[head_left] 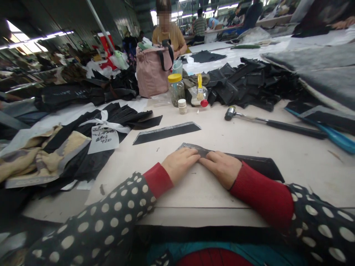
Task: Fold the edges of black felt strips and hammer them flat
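A black strip of leather-like material [259, 165] lies across the pale work board [166, 192] in front of me. My left hand [181, 163] grips its left end, fingers bent together over the near edge. Close beside it, my right hand [223, 168] pinches the same edge, and the fingertips of both hands nearly meet. The strip's right part runs out past my right wrist, lying on the board. My fingers hide part of the held edge. Beyond my left hand rests another black strip [168, 133] with a grey far edge.
At right lie a hammer [273, 122] and a blue-handled tool [340, 141]. A yellow-lidded jar [177, 91], a white bottle [182, 106] and a brush [200, 88] stand behind. Black pieces [249, 79] are heaped beyond; a tagged bundle [122, 118] lies left. A person [177, 37] sits opposite.
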A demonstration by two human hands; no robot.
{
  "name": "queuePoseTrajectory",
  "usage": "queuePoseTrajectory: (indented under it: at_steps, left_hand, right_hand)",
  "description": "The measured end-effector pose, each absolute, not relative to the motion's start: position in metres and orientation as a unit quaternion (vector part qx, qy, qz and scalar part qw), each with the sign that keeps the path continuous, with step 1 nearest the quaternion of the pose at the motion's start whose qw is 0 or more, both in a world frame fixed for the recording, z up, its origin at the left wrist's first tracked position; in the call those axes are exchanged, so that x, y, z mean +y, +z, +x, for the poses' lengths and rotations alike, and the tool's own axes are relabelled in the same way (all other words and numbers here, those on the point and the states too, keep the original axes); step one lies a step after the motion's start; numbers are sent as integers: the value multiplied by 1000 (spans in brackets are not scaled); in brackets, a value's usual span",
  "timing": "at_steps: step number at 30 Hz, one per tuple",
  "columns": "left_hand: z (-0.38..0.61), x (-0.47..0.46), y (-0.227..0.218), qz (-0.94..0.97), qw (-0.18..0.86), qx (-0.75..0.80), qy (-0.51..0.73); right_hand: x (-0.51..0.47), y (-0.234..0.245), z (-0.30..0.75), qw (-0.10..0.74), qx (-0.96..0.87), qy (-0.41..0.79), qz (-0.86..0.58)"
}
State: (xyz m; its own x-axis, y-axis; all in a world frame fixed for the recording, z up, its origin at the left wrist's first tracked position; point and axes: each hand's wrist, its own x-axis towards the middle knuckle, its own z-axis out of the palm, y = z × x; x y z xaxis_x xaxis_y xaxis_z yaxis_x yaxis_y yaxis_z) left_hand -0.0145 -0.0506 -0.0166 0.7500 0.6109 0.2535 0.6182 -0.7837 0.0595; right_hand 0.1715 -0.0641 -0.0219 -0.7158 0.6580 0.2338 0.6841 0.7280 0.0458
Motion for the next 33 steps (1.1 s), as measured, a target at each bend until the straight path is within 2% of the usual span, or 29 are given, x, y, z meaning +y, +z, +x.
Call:
queuePoseTrajectory:
  at_steps: [9, 15, 23, 29, 33]
  left_hand:
    - [-16, -50, -13, -939, 37, -327, -95]
    - [-13, -49, -10, -944, 59, -318, -66]
    - [-5, -39, -5, -930, 4, -364, -61]
    - [-1, -28, -8, -893, -14, -434, -119]
    - [-2, -23, -7, -877, -37, -456, -150]
  right_hand:
    - [-63, -15, 168, 39, -872, -48, -486]
    - [-62, -13, 165, 4, -869, -54, -492]
    - [-54, -3, 159, -41, -868, -53, -493]
    - [-47, -5, 162, 27, -899, -93, -427]
    - [-42, -10, 166, 86, -878, -61, -468]
